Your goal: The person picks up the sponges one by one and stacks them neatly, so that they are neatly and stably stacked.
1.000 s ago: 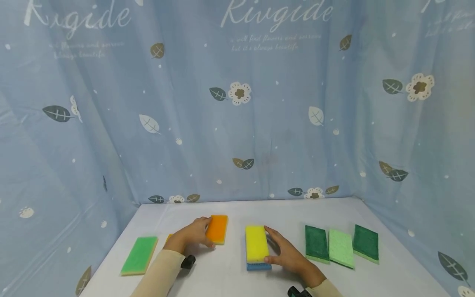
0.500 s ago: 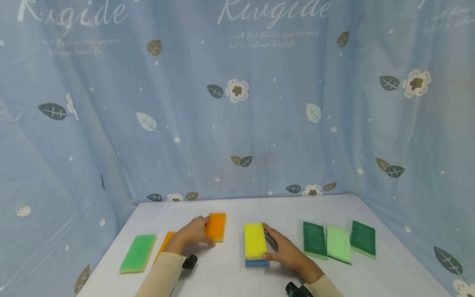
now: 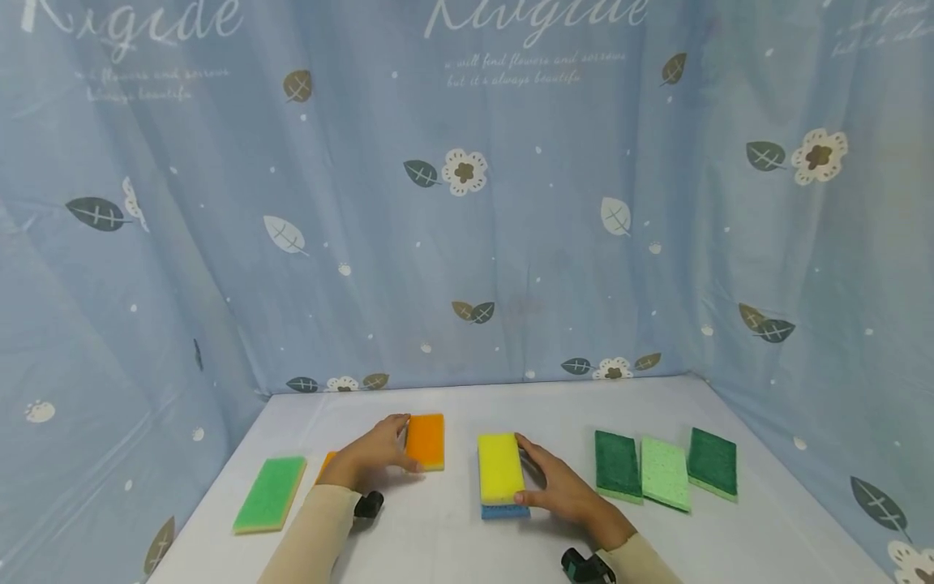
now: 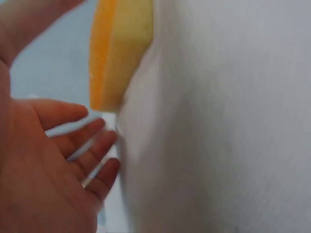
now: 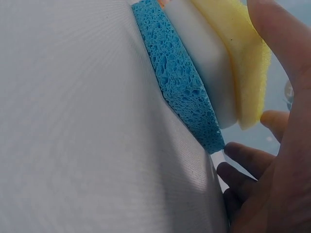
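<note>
1. Left hand (image 3: 372, 454) lies slightly farther left, relative to the flat rectangular orange sponge with pale yellow base (image 3: 426, 440), than half a second ago; the right hand (image 3: 565, 495) and the sponges show no clear shift.
2. Orange sponge: flat on the white cloth-covered table (image 3: 438, 551), left of centre. Left-hand fingers are spread and nearly straight, gripping nothing; a narrow gap shows in the left wrist view. Thumb contact cannot be told.
3. Central stack (image 5: 238, 63), just right of it: rectangular yellow sponge (image 3: 500, 468) uppermost, white foam layer (image 5: 204, 63) between, porous blue sponge (image 3: 505, 512) beneath. Right thumb and part-bent fingers bracket its right side; whether they pinch or merely touch cannot be told.
4. Step in hand, as judged: positioning sponges, the left hand apparently loosening from or adjusting about its own. Lifting the orange sponge would call for drawing thumb and fingers together on its edges while the right hand steadies the stack.
5. Outlying: second orange sponge (image 3: 327, 462), partly hidden by the left wrist; bright green sponge (image 3: 269, 495), far left; dark green sponge (image 3: 618, 465), pale green sponge (image 3: 665, 473) and second dark green sponge (image 3: 713, 461), right.
</note>
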Demonstrator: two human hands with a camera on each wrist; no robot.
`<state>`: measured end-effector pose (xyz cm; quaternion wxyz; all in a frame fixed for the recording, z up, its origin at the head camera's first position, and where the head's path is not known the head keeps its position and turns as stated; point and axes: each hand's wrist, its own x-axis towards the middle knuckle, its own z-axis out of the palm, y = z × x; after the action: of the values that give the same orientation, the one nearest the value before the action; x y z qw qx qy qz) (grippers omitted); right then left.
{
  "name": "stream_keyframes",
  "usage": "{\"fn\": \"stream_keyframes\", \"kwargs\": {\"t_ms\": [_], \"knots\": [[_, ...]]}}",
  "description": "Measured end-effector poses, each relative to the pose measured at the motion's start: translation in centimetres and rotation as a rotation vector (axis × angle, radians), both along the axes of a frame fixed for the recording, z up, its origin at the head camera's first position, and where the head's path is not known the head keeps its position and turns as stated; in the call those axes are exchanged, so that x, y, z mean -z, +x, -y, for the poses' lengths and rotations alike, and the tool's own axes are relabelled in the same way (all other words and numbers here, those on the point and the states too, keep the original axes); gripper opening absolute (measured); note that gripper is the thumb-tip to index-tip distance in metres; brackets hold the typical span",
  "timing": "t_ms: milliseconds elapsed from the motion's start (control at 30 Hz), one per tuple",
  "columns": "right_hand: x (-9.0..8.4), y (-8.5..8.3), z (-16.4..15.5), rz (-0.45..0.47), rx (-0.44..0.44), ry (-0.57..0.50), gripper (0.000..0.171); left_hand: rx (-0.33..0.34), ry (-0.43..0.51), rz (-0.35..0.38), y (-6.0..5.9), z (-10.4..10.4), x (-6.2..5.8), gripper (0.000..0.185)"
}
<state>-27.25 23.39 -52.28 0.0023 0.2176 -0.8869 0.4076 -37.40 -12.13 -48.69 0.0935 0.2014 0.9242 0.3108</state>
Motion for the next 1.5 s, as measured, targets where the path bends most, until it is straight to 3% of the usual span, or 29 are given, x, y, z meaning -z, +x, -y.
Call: {"fn": "stream_keyframes", "kwargs": {"t_ms": [100, 300, 533, 900, 1100, 1500], "knots": [[-0.1, 0.1, 0.0, 0.002, -0.015, -0.013, 0.095, 0.026, 0.025, 0.023, -0.4, 0.0, 0.1, 0.108], [-0.3, 0.1, 0.1, 0.008, -0.019, -0.021, 0.094, 0.059, -0.014, 0.021, -1.0, -0.1, 0.2, 0.108], [-0.2, 0.0, 0.1, 0.002, -0.002, -0.004, 0.094, 0.067, -0.001, 0.048, -0.8, -0.2, -0.2, 0.107], [-0.1, 0.0, 0.1, 0.0, 0.017, 0.011, 0.095, 0.073, 0.013, -0.017, -0.3, -0.3, -0.1, 0.109], [0.2, -0.1, 0.2, 0.011, 0.015, 0.005, 0.096, 0.098, -0.032, -0.076, 0.1, -0.3, -0.1, 0.111], [0.2, -0.2, 0.1, -0.001, 0.015, 0.003, 0.097, 0.092, -0.023, -0.122, 1.5, -1.3, -1.1, 0.111]]}}
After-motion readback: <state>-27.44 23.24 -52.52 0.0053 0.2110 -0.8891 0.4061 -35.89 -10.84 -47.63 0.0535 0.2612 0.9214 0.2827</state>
